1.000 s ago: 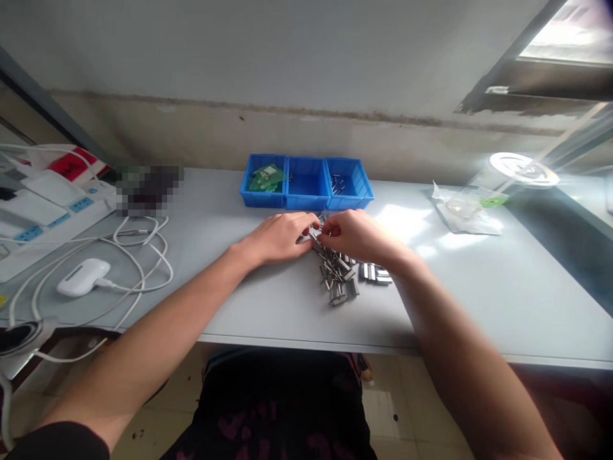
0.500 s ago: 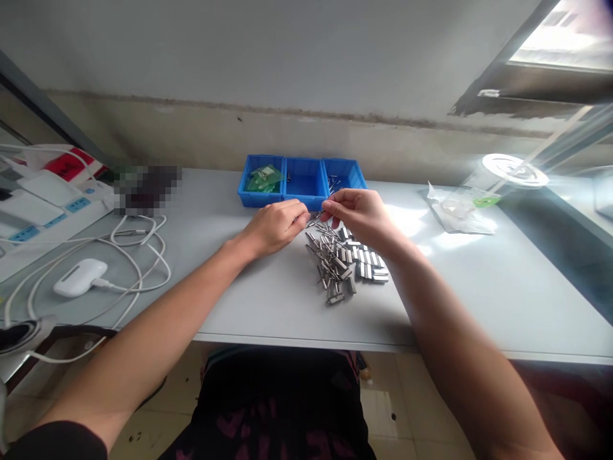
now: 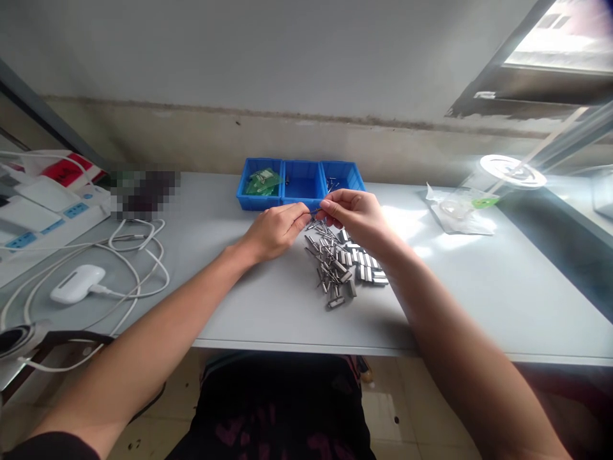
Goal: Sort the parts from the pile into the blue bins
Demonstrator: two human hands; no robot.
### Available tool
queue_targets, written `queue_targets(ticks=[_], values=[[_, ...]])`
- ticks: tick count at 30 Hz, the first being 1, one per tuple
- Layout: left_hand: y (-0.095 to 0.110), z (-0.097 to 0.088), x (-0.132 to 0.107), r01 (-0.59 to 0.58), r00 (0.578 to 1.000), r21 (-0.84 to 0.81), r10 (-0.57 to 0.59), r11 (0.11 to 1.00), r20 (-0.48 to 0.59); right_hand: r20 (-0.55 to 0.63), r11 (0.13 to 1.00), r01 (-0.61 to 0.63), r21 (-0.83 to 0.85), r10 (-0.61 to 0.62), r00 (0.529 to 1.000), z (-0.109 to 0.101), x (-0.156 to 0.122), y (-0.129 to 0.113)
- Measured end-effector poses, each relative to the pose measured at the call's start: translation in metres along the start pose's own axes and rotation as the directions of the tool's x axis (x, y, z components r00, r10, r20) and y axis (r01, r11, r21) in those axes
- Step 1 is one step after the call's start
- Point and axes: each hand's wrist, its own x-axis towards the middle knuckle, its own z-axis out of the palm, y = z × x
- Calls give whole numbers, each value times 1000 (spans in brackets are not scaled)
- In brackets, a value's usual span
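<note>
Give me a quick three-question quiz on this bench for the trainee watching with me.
1. True or false: the pile of small metal parts lies inside a blue bin.
2. Which of the three blue bins holds the green pieces: A) left, B) middle, C) right?
3. What do the left hand and the right hand pinch between them?

Key
1. False: the pile lies on the grey table, in front of the bins.
2. A.
3. One thin metal part, held at fingertip level above the pile; its exact type is too small to tell.
</note>
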Motion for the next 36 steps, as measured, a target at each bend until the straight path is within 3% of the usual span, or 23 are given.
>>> queue_targets(ticks=[4, 6, 8, 11, 14, 19, 22, 25, 29, 36], values=[[0, 0, 1, -9, 998, 15, 10, 1000, -63, -32, 972, 132, -193, -141, 990, 0, 2, 10], [0, -1, 1, -5, 998, 34, 8, 999, -67, -14, 887, 267, -378, -294, 956, 0, 2, 14], [0, -2, 1, -9, 998, 44, 11, 999, -57, 79, 783, 389, -486, -404, 911, 1, 1, 15], [1, -2, -1, -26, 999, 30, 27, 999, -46, 204, 714, 486, -504, -448, 871, 6, -4, 14], [2, -1, -2, -31, 999, 27, 32, 999, -42, 234, 681, 521, -514, -473, 850, 10, -8, 11], [5, -3, -2, 3, 999, 55, 0, 998, -45, 158, 770, 467, -434, -446, 881, 6, -9, 5], [3, -5, -2, 42, 998, 81, -38, 996, -53, 13, 903, 357, -241, -365, 931, -5, -5, 0], [-1, -7, -1, 62, 998, 117, -59, 991, -26, -143, 985, 141, 102, -125, 982, -19, 1, -1], [0, -8, -1, 78, 996, 138, -84, 987, 36, -261, 930, -20, 366, 124, 957, -36, 9, 5], [1, -4, -4, -18, 979, 200, -23, 980, 200, -303, 877, -137, 460, 300, 905, -42, 17, 24]])
